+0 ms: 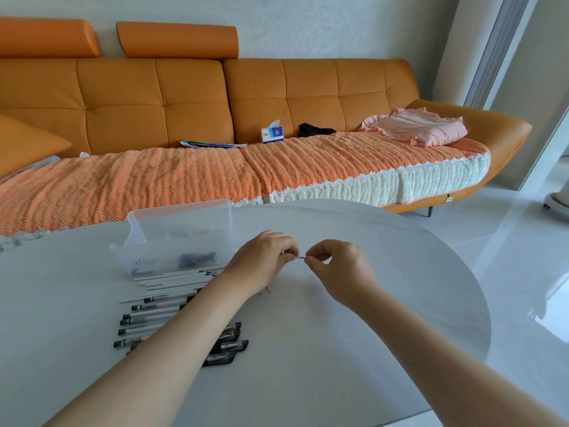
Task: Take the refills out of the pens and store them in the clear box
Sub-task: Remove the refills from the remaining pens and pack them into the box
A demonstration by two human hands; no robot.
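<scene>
On the near left of the white table (338, 380), a row of pens (147, 322) lay side by side. Just beyond, the left hand (264, 257) curled its fingers round one pen (300, 257), while the right hand (337, 266) pinched that pen's end. Farther left stood the clear box (172, 238), lid raised, small dark parts inside. An orange sofa (197, 103) ran behind.

Two hands meet above a white worktop (369, 303): left hand (261, 257) and right hand (335, 263) pinch one pen (300, 257), beside a clear box (172, 241) and pens (160, 306).
</scene>
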